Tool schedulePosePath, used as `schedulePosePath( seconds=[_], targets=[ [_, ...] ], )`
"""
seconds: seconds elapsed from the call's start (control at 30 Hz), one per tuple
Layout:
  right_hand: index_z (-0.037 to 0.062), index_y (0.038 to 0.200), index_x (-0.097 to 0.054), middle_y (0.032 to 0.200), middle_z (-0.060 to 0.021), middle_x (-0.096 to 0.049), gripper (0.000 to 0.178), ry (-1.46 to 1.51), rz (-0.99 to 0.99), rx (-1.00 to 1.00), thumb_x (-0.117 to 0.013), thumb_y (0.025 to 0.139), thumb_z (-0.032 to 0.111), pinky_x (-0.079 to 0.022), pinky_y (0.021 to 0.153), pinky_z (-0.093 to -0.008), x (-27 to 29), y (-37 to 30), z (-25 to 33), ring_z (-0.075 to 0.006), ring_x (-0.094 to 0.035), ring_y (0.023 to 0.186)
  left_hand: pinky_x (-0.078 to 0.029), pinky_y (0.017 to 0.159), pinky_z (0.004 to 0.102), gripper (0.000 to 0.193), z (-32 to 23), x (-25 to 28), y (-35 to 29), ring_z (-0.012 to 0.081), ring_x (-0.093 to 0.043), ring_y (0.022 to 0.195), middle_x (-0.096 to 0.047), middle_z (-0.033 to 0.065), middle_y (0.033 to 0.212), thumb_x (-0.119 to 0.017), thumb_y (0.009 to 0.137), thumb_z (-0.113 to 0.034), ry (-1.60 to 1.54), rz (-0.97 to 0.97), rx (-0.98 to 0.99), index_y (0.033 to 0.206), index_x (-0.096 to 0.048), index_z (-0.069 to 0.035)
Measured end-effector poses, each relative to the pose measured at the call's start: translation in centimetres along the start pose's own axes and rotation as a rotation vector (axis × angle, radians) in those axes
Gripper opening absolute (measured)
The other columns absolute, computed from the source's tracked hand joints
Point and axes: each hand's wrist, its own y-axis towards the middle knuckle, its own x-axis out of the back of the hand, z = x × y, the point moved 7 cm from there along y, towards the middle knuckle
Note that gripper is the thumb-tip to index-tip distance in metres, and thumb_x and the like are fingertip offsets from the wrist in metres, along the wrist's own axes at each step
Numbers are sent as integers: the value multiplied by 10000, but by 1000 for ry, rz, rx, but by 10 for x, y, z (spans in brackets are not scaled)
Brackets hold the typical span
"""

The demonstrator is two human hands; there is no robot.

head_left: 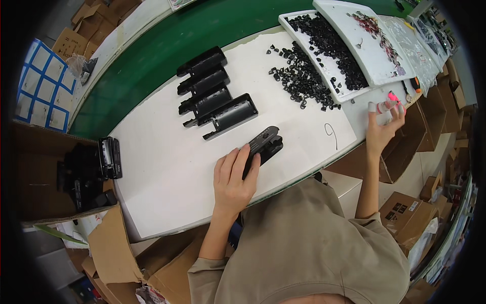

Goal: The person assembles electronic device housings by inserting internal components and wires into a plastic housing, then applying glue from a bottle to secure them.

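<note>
My left hand [235,178] is closed over a black plastic housing [265,136] near the front edge of the table, with its fingers across the upper side. Its far end sticks out past my fingertips and shows a second black part beneath. At the table's right edge my right hand [383,130] has its fingers curled around a small pink-and-clear object [393,96], whose kind I cannot make out. Pale coverings sit on some of its fingertips. Several black half-cylinder shells [234,117] lie in a slanted row beyond my left hand.
Small black parts [304,78] are heaped beside a white tray [338,96] of similar parts. Another white tray [372,76] holds small red and dark pieces. An orange-handled tool [415,84] lies to its right. At left, a cardboard box [38,175] contains black housings [109,158].
</note>
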Motion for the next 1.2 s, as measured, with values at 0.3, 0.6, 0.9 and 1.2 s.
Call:
schedulePosePath(
  seconds=[0.3, 0.6, 0.9, 1.2],
  targets=[
    [2, 1128, -362, 1070, -174, -601, 473, 208, 174, 57, -673, 777, 66, -417, 872, -323, -15, -7, 2, -234, -568, 994, -448, 777, 351, 135, -1, 1, 1, 240, -517, 989, -577, 102, 1106, -661, 719, -44, 13, 15, -2, 848, -691, -73],
    [39, 1159, -465, 814, -15, -543, 480, 1619, 732, -805, -601, 851, 381, -397, 575, -233, -64, -80, 71, -78, -498, 750, -420, 835, 362, 335, 3, -3, -4, 276, -489, 1031, -534, 98, 1167, -606, 618, 9, -6, 33, 12, 917, -700, -109],
    [-20, 948, -600, 885, -64, -635, 188, 1277, 750, -696, -645, 806, 95, -455, 636, -221, -60, -88, 89, -81, -560, 726, -419, 841, 360, 346, 2, -2, -5, 274, -481, 1041, -529, 93, 1171, -603, 614, 14, 8, 42, 7, 923, -702, -108],
    [-22, 990, -579, 852, -64, -642, 262, 1048, 885, -309, -690, 779, 87, -477, 675, -227, -53, -87, 119, -94, -595, 758, -450, 781, 346, 128, -1, 1, 0, 235, -512, 994, -580, 85, 1110, -661, 723, -36, 28, 26, 13, 836, -697, -85]
  ],
)
